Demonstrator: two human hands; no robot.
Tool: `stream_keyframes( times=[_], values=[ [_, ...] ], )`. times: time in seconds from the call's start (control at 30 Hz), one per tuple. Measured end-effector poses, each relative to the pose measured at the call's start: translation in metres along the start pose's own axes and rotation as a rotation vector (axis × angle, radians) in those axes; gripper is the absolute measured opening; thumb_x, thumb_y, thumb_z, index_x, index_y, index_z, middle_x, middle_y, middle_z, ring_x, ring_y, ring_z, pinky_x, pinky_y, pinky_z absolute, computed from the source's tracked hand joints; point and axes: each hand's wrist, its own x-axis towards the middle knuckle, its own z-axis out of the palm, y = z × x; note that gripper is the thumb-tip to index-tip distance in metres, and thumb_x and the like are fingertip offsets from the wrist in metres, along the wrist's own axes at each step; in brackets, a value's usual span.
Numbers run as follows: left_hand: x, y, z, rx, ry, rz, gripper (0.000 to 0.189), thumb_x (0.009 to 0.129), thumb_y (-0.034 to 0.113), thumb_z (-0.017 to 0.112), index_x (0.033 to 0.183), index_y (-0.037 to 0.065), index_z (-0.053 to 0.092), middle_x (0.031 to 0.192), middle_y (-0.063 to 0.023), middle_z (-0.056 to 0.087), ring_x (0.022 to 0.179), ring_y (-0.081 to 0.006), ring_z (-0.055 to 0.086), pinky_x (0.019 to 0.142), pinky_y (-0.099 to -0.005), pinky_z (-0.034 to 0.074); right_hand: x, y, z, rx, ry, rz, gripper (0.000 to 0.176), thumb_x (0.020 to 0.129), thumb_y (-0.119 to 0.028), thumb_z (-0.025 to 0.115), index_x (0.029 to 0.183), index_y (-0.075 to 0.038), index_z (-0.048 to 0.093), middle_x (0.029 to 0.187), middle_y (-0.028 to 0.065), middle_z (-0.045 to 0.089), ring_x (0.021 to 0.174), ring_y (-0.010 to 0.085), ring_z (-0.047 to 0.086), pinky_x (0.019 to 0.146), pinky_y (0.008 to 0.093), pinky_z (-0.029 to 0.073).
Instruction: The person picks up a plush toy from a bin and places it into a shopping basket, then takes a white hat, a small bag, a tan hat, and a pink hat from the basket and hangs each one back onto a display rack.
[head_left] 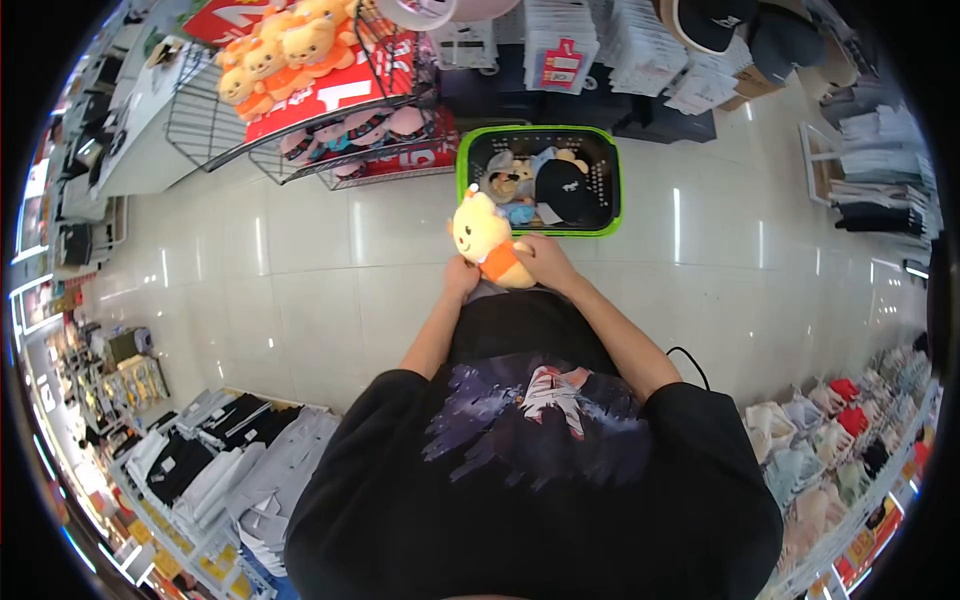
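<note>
A yellow plush toy [478, 228] with an orange outfit is held upright in front of my body, its smiling face turned to the left. My right hand [545, 262] grips its side, fingers closed on the orange part. At the toy's lower left, my left hand [462, 276] is closed against it; some of its fingers are hidden. Just beyond the toy, a black shopping basket [617, 185] with a green rim stands on the floor. Inside it lie a black cap [566, 191], a light blue item [517, 213] and other small goods I cannot make out.
A wire rack at the upper left carries several similar plush toys [310, 42]. Packaged goods [560, 45] and caps [705, 22] hang at the back. Folded clothes [270, 480] lie on a lower left display; a lingerie rack [820, 440] stands lower right. Shiny tiles [330, 240] cover the floor.
</note>
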Motion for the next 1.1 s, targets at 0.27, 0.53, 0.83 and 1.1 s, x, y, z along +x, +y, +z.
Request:
stream_keyframes(
  times=[0.27, 0.53, 0.83, 1.1],
  values=[
    [0.070, 0.078, 0.037, -0.166, -0.333, 0.447, 0.036, 0.078, 0.021, 0.071, 0.110, 0.005, 0.065, 0.103, -0.0154, 0.069, 0.097, -0.0283, 0.065, 0.082, -0.0376, 0.050, 0.020, 0.001, -0.057, -0.123, -0.191, 0.040, 0.025, 0.081, -0.023, 0.063, 0.085, 0.002, 0.062, 0.086, 0.0189, 0.062, 0.081, 0.0340, 0.061, 0.074, 0.0402, 0.048],
    [0.091, 0.091, 0.064, 0.148, -0.501, 0.340, 0.017, 0.085, 0.017, 0.057, 0.090, 0.001, 0.060, 0.095, -0.0213, 0.066, 0.093, -0.0377, 0.063, 0.079, -0.0434, 0.049, -0.007, 0.089, -0.054, -0.275, -0.016, 0.470, 0.029, 0.086, -0.025, 0.054, 0.099, 0.000, 0.061, 0.099, 0.0240, 0.064, 0.095, 0.0417, 0.059, 0.081, 0.0476, 0.047],
    [0.058, 0.096, 0.088, -0.059, -0.554, -0.188, 0.055, 0.074, 0.043, 0.076, 0.106, 0.001, 0.058, 0.100, -0.0101, 0.064, 0.092, -0.0196, 0.061, 0.082, -0.0330, 0.049, -0.011, 0.151, -0.046, -0.191, -0.204, 0.748, 0.038, 0.092, -0.031, 0.048, 0.107, 0.002, 0.057, 0.109, 0.0281, 0.060, 0.104, 0.0416, 0.058, 0.087, 0.0467, 0.047],
    [0.069, 0.129, 0.158, -0.247, -0.232, -0.100, 0.071, 0.067, 0.026, 0.083, 0.123, 0.001, 0.046, 0.113, -0.0152, 0.058, 0.104, -0.0234, 0.058, 0.089, -0.0340, 0.048, 0.047, 0.192, -0.095, 0.307, -0.021, 0.683, 0.060, 0.085, -0.030, 0.069, 0.128, -0.004, 0.038, 0.120, 0.0136, 0.053, 0.106, 0.0196, 0.055, 0.087, 0.0306, 0.048]
  ],
)
